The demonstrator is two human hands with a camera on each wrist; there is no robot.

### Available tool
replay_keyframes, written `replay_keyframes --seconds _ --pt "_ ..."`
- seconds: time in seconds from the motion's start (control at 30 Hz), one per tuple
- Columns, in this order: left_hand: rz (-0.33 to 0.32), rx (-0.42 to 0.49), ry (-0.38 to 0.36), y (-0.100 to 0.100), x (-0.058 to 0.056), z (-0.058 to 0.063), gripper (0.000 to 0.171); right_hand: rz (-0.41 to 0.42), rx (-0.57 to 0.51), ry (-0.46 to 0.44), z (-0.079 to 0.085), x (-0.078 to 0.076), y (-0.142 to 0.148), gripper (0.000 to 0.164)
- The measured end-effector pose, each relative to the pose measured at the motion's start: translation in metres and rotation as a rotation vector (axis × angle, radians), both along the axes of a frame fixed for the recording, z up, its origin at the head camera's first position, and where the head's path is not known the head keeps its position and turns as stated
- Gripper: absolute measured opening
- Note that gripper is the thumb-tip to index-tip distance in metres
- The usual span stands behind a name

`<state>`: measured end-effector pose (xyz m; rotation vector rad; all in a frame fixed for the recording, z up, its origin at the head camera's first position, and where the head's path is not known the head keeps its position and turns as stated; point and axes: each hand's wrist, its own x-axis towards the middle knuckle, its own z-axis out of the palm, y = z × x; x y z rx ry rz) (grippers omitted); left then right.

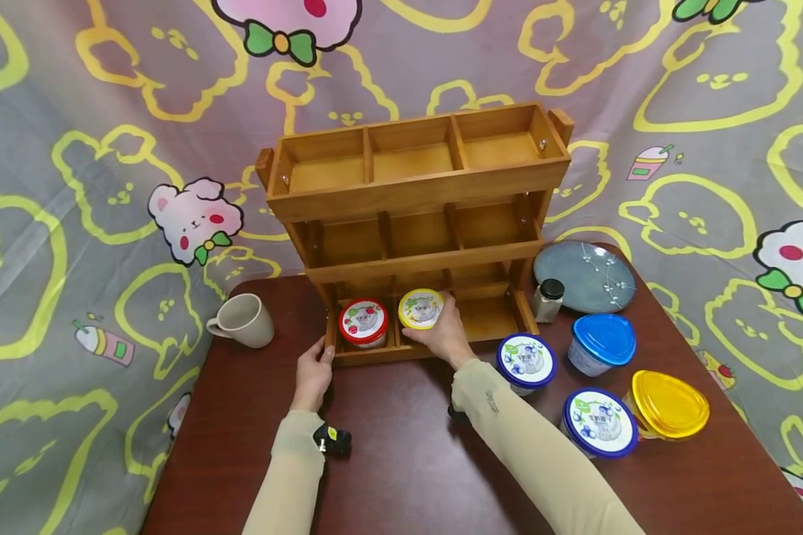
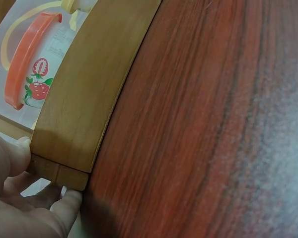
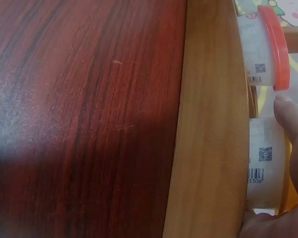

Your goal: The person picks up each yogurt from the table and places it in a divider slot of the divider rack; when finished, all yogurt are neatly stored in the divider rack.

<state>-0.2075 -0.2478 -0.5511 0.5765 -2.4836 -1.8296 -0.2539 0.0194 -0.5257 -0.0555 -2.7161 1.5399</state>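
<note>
A three-tier wooden shelf (image 1: 418, 183) stands at the back of the table. My right hand (image 1: 447, 336) holds a round plastic tub with a yellow lid (image 1: 420, 307) in the middle compartment of the bottom tier. Thumb and fingers lie around the tub's sides in the right wrist view. To its left, a red-lidded tub (image 1: 363, 321) with strawberry pictures sits in the left compartment. With thumb and fingers, my left hand (image 1: 312, 377) pinches the bottom tier's front left corner (image 2: 59, 171). The yellow-lidded tub's base is hidden behind the front board (image 3: 208, 124).
A beige mug (image 1: 246, 321) stands left of the shelf. On the right are two white-and-blue-lidded tubs (image 1: 526, 360), a blue-lidded tub (image 1: 603, 343), a yellow-lidded tub (image 1: 669, 405), a black-capped shaker (image 1: 548, 301) and a grey-blue plate (image 1: 584, 279). Patterned cloth hangs around the table.
</note>
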Motion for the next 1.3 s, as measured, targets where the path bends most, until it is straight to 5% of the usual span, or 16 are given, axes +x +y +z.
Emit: replay_keyframes --seconds 1.03,1.3 --pt "0.005 0.002 -0.002 0.004 0.003 0.000 0.048 -0.013 0.026 0.021 -0.003 0.006 0.002 0.123" --pt "0.006 -0.010 0.016 0.003 0.003 0.001 0.048 0.050 0.044 0.034 0.029 0.031 0.019 0.125"
